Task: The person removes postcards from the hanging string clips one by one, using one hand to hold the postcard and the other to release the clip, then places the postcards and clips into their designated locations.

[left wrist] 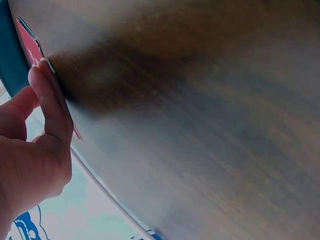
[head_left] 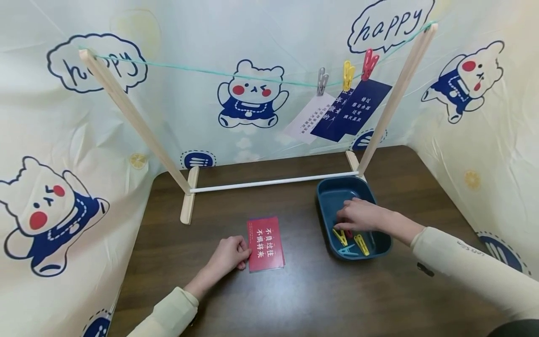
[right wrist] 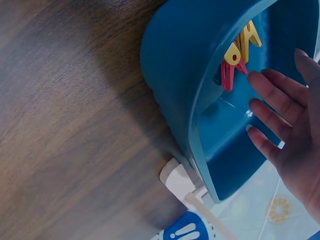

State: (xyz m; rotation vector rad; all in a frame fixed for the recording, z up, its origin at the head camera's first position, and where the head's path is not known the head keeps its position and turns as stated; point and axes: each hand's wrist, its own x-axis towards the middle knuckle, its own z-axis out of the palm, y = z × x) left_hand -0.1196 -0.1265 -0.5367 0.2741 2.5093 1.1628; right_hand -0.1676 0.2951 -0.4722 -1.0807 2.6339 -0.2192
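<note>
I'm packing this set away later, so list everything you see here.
Table: one, brown, lower centre
Cloth: count unclear, pale with blue bears, around the table
Wooden posts: two, pale, on feet at the back
Rod: one, white, between the posts
Cord: one, green, between post tops
Hanging clothespins: three; grey, yellow, red; on the cord
Hanging cards: three visible; one white, two dark blue; under those clothespins
Card stack: one, red on top, centre
Bin: one, blue, right
Loose clothespins: at least four; yellow, teal, red; inside it
Left hand: one, at the stack's left edge
Right hand: one, over the bin
Sleeves: two, cream
</note>
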